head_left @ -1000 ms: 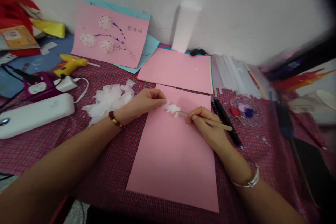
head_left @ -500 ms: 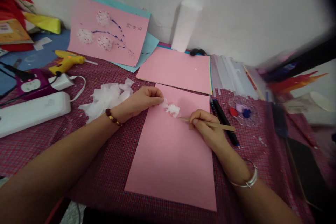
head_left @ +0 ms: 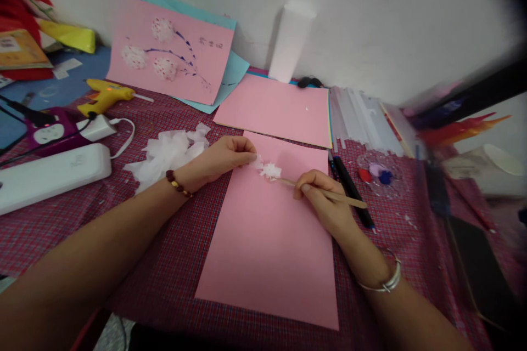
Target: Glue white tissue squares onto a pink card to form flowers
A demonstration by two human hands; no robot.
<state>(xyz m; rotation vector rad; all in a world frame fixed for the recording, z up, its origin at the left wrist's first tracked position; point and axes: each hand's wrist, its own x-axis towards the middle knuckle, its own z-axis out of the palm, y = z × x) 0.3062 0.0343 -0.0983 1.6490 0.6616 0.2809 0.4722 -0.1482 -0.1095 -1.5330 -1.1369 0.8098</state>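
A scrap of thin white paper is pinched by the thumb and finger of the left hand, and a flat wooden stick is gripped pen-like in the right hand. Between them, a ruffled white tuft is set on the pink sheet; whether it is touched by the stick's tip cannot be told. The sheet's straight side edges are crossed by both hands, and a broad, smooth stretch is left open between the forearms. Beyond the fingertips, its far edge is met by the paper stack. Just beside the left wrist, crumpled, translucent tissue is heaped on checked cloth. Outside the right hand, room is narrowed by a black pen; farther out, red, lilac and blue are held in a clear, scalloped palette.
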